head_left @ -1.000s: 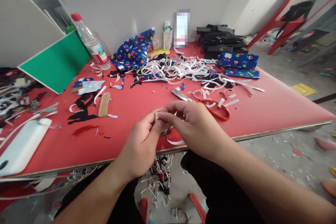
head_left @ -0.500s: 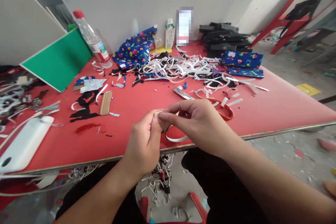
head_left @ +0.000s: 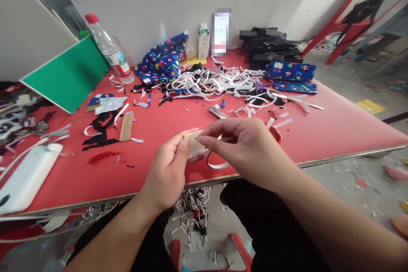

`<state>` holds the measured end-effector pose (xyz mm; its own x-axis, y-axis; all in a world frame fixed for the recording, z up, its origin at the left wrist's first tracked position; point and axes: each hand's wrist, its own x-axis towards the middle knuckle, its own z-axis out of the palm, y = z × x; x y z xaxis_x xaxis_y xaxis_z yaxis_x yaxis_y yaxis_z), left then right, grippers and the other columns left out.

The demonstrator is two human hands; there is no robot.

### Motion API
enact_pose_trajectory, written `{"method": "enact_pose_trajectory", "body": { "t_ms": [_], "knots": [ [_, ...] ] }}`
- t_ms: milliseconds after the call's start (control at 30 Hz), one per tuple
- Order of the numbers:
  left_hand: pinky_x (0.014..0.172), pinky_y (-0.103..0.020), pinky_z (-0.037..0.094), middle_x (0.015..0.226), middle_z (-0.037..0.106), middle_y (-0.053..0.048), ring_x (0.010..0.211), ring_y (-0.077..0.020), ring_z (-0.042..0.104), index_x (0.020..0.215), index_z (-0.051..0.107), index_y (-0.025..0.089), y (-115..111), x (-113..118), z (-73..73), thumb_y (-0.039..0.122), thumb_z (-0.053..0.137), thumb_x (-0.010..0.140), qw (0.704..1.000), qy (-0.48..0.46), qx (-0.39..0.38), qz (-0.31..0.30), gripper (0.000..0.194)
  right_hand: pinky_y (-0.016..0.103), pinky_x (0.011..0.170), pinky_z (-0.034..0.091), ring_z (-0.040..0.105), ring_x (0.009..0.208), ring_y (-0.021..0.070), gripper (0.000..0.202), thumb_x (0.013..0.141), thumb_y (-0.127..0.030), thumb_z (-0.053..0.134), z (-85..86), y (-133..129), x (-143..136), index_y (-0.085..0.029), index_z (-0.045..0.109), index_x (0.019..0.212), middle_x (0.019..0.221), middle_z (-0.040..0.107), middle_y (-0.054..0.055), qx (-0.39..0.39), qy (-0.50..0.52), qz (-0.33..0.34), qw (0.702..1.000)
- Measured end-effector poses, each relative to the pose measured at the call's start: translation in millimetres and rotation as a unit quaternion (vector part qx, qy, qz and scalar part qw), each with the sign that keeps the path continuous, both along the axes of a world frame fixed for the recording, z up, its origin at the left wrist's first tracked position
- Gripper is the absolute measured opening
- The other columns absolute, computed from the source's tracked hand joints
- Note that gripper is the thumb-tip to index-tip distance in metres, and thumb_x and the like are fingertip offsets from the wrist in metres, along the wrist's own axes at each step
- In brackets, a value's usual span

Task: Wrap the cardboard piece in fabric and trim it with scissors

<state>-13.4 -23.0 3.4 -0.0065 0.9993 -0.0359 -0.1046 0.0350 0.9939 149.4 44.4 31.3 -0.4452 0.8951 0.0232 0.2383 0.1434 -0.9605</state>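
Note:
My left hand [head_left: 170, 161] grips a flat beige piece [head_left: 195, 146], cardboard or wood by its look, between thumb and fingers. At the piece's upper face my right hand [head_left: 239, 144] pinches, thumb against forefinger, with a narrow pale strip [head_left: 217, 166] curling in a loop beneath its fingers. Which part of the strip the fingertips hold is hidden. Behind the right hand lies a pair of scissors [head_left: 218, 111]; its blades and part of a red-orange handle show, and the rest is covered by the hand.
On the red table [head_left: 153, 110] lie a heap of white strips [head_left: 219, 80], blue patterned fabric [head_left: 162, 61], stacked black pieces [head_left: 270, 44] and a tan block [head_left: 126, 126]. A plastic bottle [head_left: 111, 53], a carton [head_left: 203, 42] and a phone [head_left: 221, 32] stand behind. A white device [head_left: 30, 178] sits left.
My hands have drawn slightly apart. More of the beige piece now shows between them, and my right hand's pinch has shifted a little to the right along it.

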Motion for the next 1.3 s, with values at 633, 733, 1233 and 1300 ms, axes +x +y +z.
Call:
{"method": "enact_pose_trajectory", "body": {
  "t_ms": [633, 733, 1233, 1300],
  "knots": [
    [0.077, -0.035, 0.057, 0.092, 0.071, -0.008, 0.081, -0.0221, 0.063, 0.111, 0.075, 0.020, -6, -2, 2.3, 0.046, 0.050, 0.108, 0.999, 0.043, 0.020, -0.012, 0.036, 0.028, 0.052, 0.053, 0.070, 0.059, 0.0168, 0.012, 0.090, -0.027, 0.071, -2.9, -11, -10, -0.019, 0.075, 0.082, 0.070, 0.076, 0.003, -0.013, 0.007, 0.009, 1.000],
    [0.073, -0.033, 0.055, 0.088, 0.072, -0.006, 0.077, -0.0199, 0.064, 0.105, 0.073, 0.020, -6, -1, 5.5, 0.046, 0.045, 0.110, 0.995, 0.089, 0.040, -0.002, 0.039, 0.028, 0.054, 0.053, 0.071, 0.061, 0.0176, 0.011, 0.089, -0.027, 0.072, -1.8, -13, -11, -0.020, 0.076, 0.081, 0.071, 0.077, 0.003, 0.008, -0.019, -0.005, 1.000],
    [0.055, -0.031, 0.037, 0.066, 0.059, 0.000, 0.057, -0.0162, 0.055, 0.083, 0.055, 0.023, -3, 0, 1.5, 0.039, 0.036, 0.113, 0.922, 0.360, 0.096, 0.106, 0.039, 0.034, 0.061, 0.051, 0.075, 0.071, 0.0225, 0.018, 0.087, -0.038, 0.078, -5.5, -15, -9, -0.026, 0.083, 0.099, 0.082, 0.082, 0.003, 0.058, -0.074, -0.093, 0.991],
    [0.055, -0.030, 0.039, 0.066, 0.059, 0.000, 0.059, -0.0162, 0.056, 0.084, 0.058, 0.022, -4, -1, 1.2, 0.040, 0.036, 0.113, 0.923, 0.356, 0.096, 0.108, 0.040, 0.034, 0.063, 0.052, 0.075, 0.074, 0.0224, 0.018, 0.087, -0.039, 0.079, -6.1, -12, -9, -0.025, 0.083, 0.098, 0.084, 0.082, 0.003, 0.055, -0.072, -0.100, 0.991]
  ]
}}
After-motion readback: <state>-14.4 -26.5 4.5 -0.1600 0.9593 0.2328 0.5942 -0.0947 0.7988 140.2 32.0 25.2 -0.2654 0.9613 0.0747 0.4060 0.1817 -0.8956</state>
